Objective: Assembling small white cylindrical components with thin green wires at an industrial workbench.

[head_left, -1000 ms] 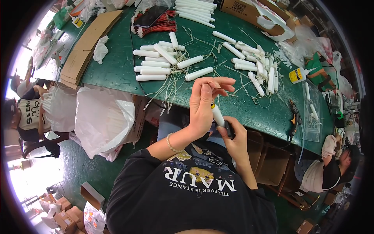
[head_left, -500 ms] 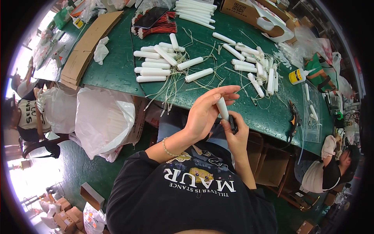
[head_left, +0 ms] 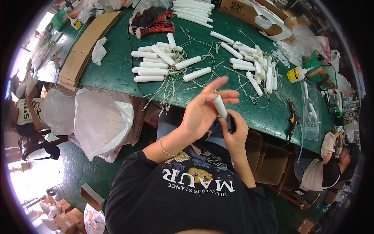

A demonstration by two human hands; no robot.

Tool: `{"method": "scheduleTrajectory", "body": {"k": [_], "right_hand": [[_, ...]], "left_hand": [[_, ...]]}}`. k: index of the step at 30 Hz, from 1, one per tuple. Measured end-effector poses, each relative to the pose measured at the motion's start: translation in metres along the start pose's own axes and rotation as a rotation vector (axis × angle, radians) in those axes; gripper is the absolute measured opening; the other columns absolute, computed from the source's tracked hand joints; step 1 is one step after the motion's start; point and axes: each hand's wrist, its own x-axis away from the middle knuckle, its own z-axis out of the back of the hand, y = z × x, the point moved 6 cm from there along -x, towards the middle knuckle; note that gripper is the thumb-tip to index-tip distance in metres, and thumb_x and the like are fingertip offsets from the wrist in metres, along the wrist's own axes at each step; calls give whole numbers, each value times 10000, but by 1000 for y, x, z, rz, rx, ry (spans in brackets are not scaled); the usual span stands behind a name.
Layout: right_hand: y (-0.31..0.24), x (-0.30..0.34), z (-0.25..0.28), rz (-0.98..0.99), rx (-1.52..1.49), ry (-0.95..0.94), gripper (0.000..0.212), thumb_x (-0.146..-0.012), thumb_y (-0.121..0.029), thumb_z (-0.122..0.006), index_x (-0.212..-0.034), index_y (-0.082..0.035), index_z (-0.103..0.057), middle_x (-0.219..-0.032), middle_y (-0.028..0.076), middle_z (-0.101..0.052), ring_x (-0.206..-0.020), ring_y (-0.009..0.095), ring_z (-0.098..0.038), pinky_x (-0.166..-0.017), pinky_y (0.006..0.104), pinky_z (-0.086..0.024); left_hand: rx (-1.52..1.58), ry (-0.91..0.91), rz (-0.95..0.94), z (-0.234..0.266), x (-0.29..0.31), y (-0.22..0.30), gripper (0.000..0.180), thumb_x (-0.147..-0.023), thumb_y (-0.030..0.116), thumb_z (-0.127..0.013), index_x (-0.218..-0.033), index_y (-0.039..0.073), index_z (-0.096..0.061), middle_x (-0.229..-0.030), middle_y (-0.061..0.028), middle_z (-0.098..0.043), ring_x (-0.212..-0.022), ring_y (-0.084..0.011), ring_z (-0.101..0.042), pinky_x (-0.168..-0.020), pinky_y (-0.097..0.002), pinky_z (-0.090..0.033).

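Observation:
A short white tube (head_left: 220, 107) stands tilted between my hands, just off the table's near edge. My right hand (head_left: 237, 132) is closed round its lower end, together with a small black block-like piece (head_left: 229, 124) whose kind I cannot make out. Beside the tube's upper end, my left hand (head_left: 196, 113) has its fingers stretched out and apart; its thumb tip is close to the top, and I cannot tell if it touches. On the green table (head_left: 117, 58) ahead lie two loose groups of similar white tubes (head_left: 152, 72) (head_left: 255, 64) with thin pale wires.
Red-wired bundles (head_left: 163, 27) lie under a dark phone (head_left: 150, 17), near long white tubes (head_left: 193, 11). To the right are a glue bottle (head_left: 297, 75) and an orange-black tool (head_left: 292, 119). A plastic-lined box (head_left: 101, 121) stands left. Other people sit at both sides.
My left hand's fingers have spread and lifted from around the tube's top. The tube has shifted slightly left, still in my right hand. The whole view has moved a little.

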Motion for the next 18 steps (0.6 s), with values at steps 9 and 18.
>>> {"method": "scheduleTrajectory", "body": {"k": [9,18], "right_hand": [[0,-4,8,-41,-58,-75,301,-807,-43,-678,-1089,-10,-579,-1017,90,-643,-895,185,-605,-802,301,-463],[36,16,65,-240,-356,240,201,-916,-25,-542,-1110,17,-513,-1177,179,-580,-1025,198,-590,-673,236,-488]], "left_hand": [[79,-23,-35,8,-4,-2,265,-879,274,-395,-747,45,-402,-694,-61,-406,-733,-206,-411,-852,-317,-368],[52,6,-105,10,-5,15,209,-837,235,-413,-732,55,-401,-711,-32,-355,-687,-158,-342,-723,-312,-330]]}}
